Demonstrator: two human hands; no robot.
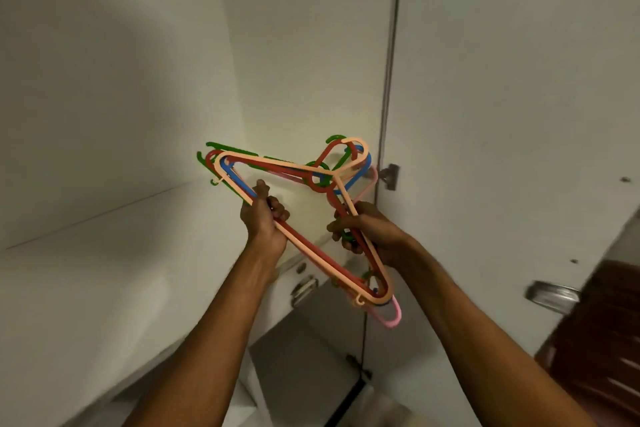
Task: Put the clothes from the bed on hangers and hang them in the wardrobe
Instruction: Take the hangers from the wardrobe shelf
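The left hand (265,222) had its fingers curled round the long lower bars of a bundle of plastic hangers (277,163), thumb up along the bars. The right hand (372,236) gripped the bundle's other sloping side, fingers wrapped round several bars at once. Between the two grips the hangers lay stacked almost flat on one another and tilted: a peach one on top, red ones under it, a blue one (239,180) showing beside the left thumb, a green one (221,146) sticking out up and to the left. Their hooks (346,147) bunched together above the right hand. A pink hanger (393,321) poked out below the right wrist.

Just behind the bundle stood the white wardrobe (311,45). Beside the hooks, to the right, a metal hinge (389,175) sat on the edge of a white door (502,80). Below the left wrist was a small metal handle (303,286). Well off to the right a larger metal handle (550,293) showed, with dark brown wood (602,340) below it.
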